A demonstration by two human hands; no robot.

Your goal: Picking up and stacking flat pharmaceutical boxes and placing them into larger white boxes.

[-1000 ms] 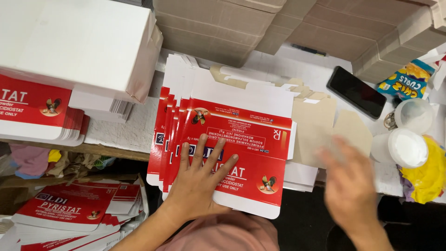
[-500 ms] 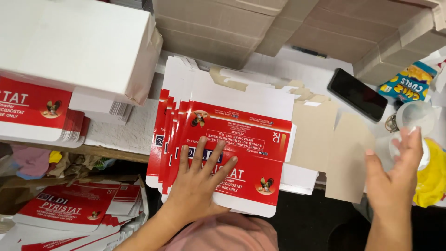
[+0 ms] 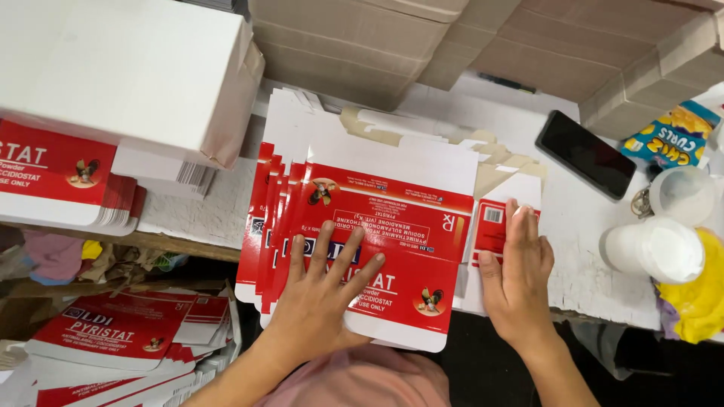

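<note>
Left hand [image 3: 324, 298] flat, fingers spread, pressing carton stack [image 3: 362, 218] mid-frame; right hand [image 3: 516, 275] flat on side flap [image 3: 494, 222], gripping nothing. White table [image 3: 581, 256].

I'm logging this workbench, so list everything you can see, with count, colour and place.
Flat carton blanks: fanned stack, red and white, table centre.
Second blank stack: red and white, far left.
Loose blanks: pile, red and white, lower left.
White box: one, top left.
Brown cardboard boxes: several, along the back.
Phone: one, black, right.
Snack bag: one, blue and yellow, far right.
White cups: two, right edge.
Left hand: flat on top blank.
Right hand: flat on the blank's right flap.
</note>
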